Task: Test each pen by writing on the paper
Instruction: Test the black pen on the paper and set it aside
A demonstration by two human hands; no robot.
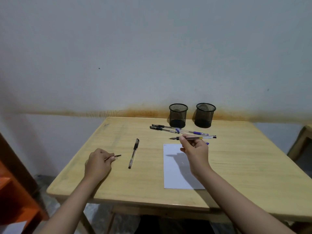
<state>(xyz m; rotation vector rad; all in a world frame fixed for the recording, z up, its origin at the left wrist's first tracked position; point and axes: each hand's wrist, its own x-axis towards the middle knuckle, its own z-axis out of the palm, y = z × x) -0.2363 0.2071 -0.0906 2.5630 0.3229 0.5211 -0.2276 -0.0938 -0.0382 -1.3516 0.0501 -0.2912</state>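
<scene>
My right hand (194, 149) holds an uncapped clear pen (205, 137) level above the top of the white paper (173, 176), its tip pointing left. My left hand (98, 162) rests on the table and pinches a small pen cap (116, 156). A capped black pen (133, 153) lies on the table between my hands. Several more pens (170, 129), black and blue, lie in a loose pile behind the paper. A small mark sits at the paper's top left corner.
Two black mesh pen cups (178, 115) (205, 114) stand at the back of the wooden table (244, 162), near the wall. An orange shelf (15, 196) is at the left, and another piece of furniture (300, 146) at the right edge.
</scene>
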